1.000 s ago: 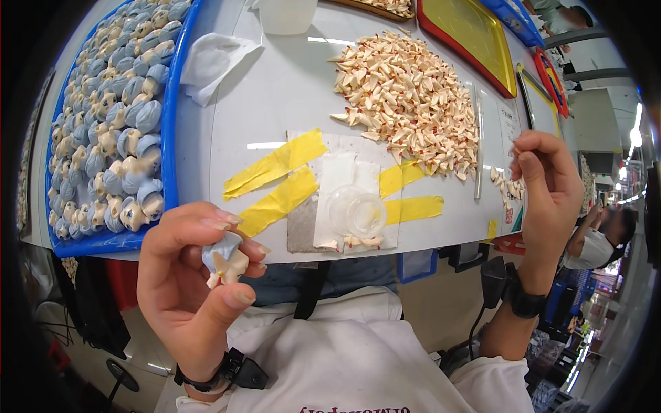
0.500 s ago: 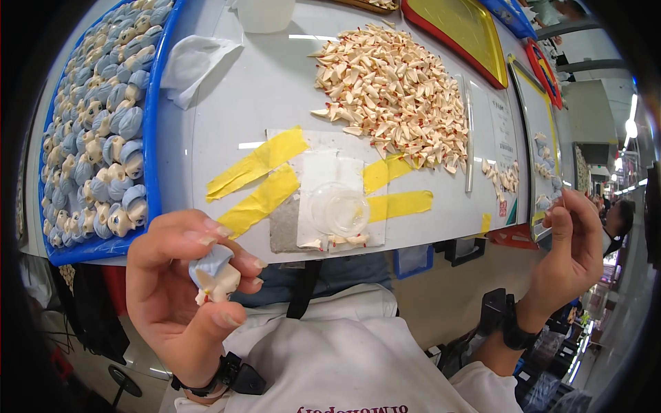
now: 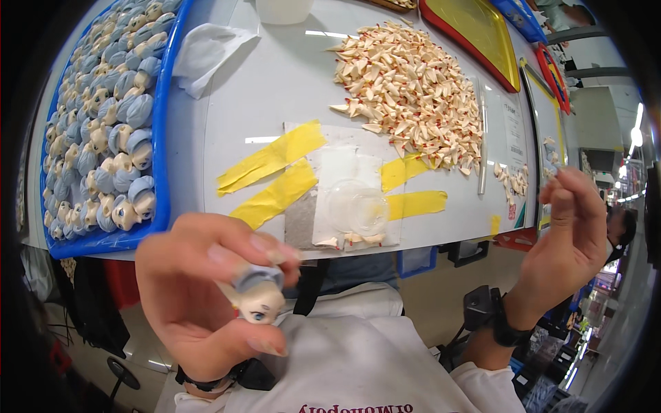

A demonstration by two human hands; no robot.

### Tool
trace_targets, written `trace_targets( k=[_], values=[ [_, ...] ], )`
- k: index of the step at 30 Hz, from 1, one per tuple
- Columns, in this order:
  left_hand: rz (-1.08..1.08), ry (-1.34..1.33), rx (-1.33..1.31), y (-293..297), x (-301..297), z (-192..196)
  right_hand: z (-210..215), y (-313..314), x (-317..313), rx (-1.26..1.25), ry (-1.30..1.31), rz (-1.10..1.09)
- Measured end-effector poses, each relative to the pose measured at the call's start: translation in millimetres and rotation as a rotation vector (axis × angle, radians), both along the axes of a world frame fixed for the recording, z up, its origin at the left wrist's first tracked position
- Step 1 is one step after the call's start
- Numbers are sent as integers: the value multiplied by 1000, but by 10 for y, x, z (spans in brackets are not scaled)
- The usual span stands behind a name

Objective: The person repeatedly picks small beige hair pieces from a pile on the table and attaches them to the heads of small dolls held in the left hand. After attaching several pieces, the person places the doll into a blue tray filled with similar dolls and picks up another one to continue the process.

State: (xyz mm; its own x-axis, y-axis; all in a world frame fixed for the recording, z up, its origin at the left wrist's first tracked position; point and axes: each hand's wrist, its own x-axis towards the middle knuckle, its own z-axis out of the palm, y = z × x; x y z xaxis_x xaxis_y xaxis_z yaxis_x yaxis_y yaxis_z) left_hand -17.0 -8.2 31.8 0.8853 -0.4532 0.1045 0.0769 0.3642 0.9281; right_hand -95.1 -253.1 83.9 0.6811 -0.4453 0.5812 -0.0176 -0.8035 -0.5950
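My left hand (image 3: 189, 289) holds a small doll head (image 3: 263, 303) between thumb and fingers, in front of the table's near edge. The head has blue-grey hair and a pale painted face, with one eye showing. My right hand (image 3: 568, 237) is raised at the far right, beside a narrow tray (image 3: 533, 96) with a few blue-grey pieces. Its thumb and fingertips are pinched together; anything between them is too small to make out. A large pile of cream, pointed pieces with red tips (image 3: 413, 96) lies on the table.
A blue tray (image 3: 164, 138) full of similar heads stands at left. A clear round dish (image 3: 358, 210) sits on a pad between yellow tape strips (image 3: 275, 158). White cloth (image 3: 210, 55), a white tub (image 3: 282, 8) and a red-and-yellow tray (image 3: 475, 41) lie farther back.
My left hand has moved right and turned the doll head so that its face shows more. My right hand stays pinched and has risen slightly. The view has shifted a little.
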Motion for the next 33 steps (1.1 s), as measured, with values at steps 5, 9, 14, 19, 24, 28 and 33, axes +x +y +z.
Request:
trace_targets(
  k=[5, 9, 14, 19, 24, 28, 33],
  values=[
    [-109, -302, 2, 60, 69, -144, -70, 296, 220, 199, 55, 337],
    [-178, -160, -5, 39, 60, -147, -179, 396, 318, 157, 142, 481],
    [-152, 14, 11, 47, -8, -121, -162, 509, 383, -195, 288, 450],
    [-74, -164, 67, 15, 32, -235, -152, 526, 383, -333, 257, 448],
    [7, 157, -42, -136, -87, -66, -169, 550, 380, -233, 236, 448],
    [-23, 186, -54, -171, -115, -36, -54, 588, 258, 104, 285, 630],
    [-47, 79, -56, -134, -133, -91, -126, 748, 192, 242, 208, 624]
  ],
)
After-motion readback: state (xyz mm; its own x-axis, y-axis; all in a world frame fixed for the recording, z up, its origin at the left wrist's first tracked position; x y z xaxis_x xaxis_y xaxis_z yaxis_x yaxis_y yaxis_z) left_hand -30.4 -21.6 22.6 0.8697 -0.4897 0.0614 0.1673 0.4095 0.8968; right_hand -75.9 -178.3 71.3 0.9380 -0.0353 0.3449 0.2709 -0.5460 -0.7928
